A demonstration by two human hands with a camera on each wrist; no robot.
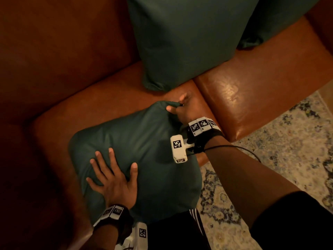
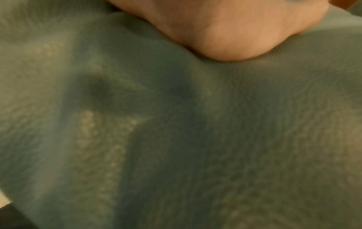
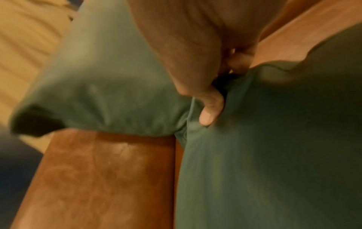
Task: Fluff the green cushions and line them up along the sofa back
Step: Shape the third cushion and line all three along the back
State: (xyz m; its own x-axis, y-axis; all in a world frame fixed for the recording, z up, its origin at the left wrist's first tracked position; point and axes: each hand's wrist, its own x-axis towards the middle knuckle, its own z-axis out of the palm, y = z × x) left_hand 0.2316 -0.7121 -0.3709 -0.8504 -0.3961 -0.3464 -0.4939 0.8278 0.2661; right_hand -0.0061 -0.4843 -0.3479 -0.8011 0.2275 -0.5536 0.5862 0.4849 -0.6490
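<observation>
- Nearest the person, the left hand (image 1: pixel 115 179) lies flat on the near green cushion (image 1: pixel 144 141), its fingers (image 1: pixel 100 157) straight and spread, pressing a dent into the fabric and gripping nothing; the left wrist view shows only blurred green cloth under the palm.
- This cushion lies flat on the front part of the sofa seat (image 1: pixel 234 98), its near corner overhanging the edge towards the person's legs, one diagonal running from that corner up to the far corner.
- At that far corner the right hand (image 1: pixel 182 109) pinches a bunched peak of cloth, thumb and fingers curled tightly around it; the right wrist view shows the thumb (image 3: pixel 210 111) dug into the fold.
- Beyond the right hand, a second green cushion (image 1: pixel 183 40) stands propped against the sofa back (image 1: pixel 63 44), apart from the held corner.
- The open stretch of sofa back lies up and to the left of the flat cushion, so standing it there probably means lifting by the pinched far corner, with the left hand, the nearer one to that gap, steadying its face.
- A third green shape (image 1: pixel 281 18) sits at the far right.
</observation>
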